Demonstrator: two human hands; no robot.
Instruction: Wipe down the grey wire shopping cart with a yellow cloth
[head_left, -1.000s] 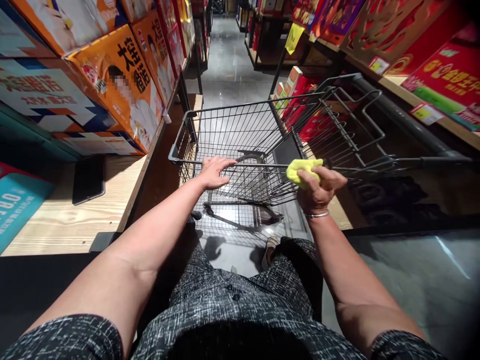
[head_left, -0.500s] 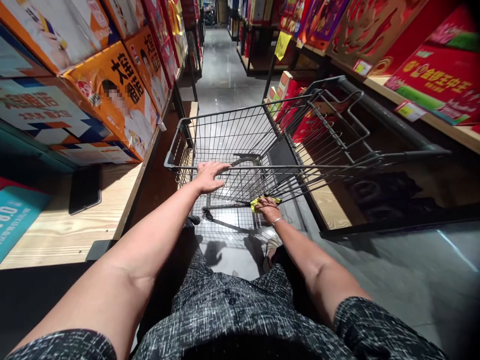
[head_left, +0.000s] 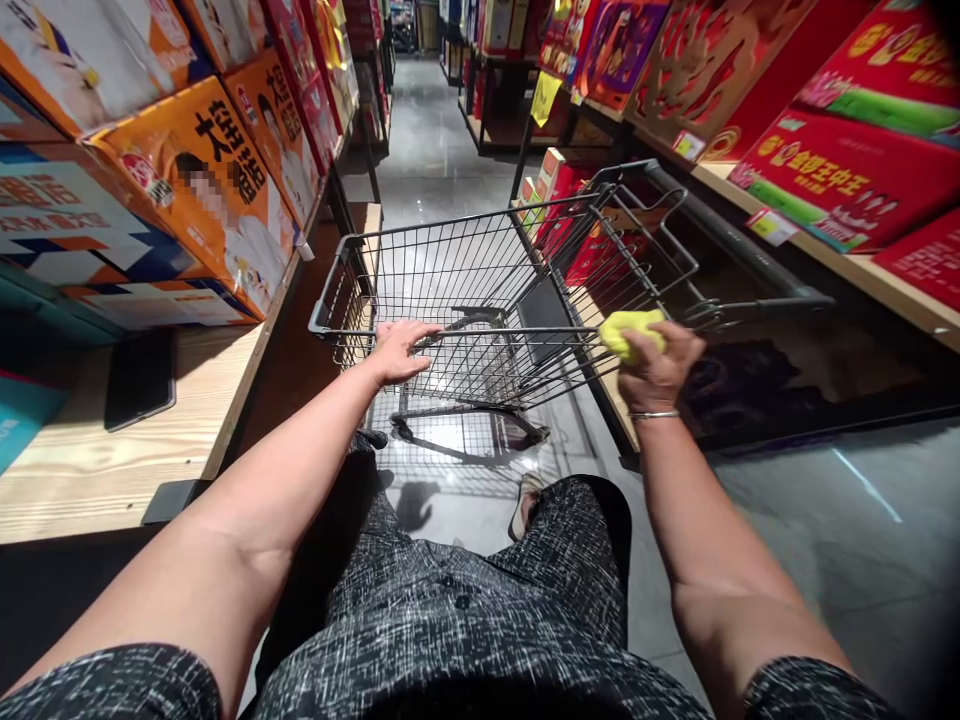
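Note:
A grey wire shopping cart (head_left: 450,218) stands sideways in front of me, its handle end on the right. My left hand (head_left: 401,352) rests on the near top rim of the basket, left of its middle, with the thumb apart from the fingers. Further right, my right hand (head_left: 664,365) is closed around a yellow cloth (head_left: 630,335), which lies against the near top rim. A bracelet circles my right wrist. The cart's lower frame (head_left: 465,455) shows beneath the basket.
On the left, a wooden shelf (head_left: 202,400) bears a dark phone (head_left: 140,380) and orange boxes (head_left: 202,190). Red boxes (head_left: 825,180) fill the right shelf (head_left: 892,275). Between the shelves an aisle floor (head_left: 431,130) runs away from me. My foot is below the cart.
My right hand has moved up and to the right with the yellow cloth, from low on the basket to its top rim. My left hand stays on the rim. The view has shifted slightly.

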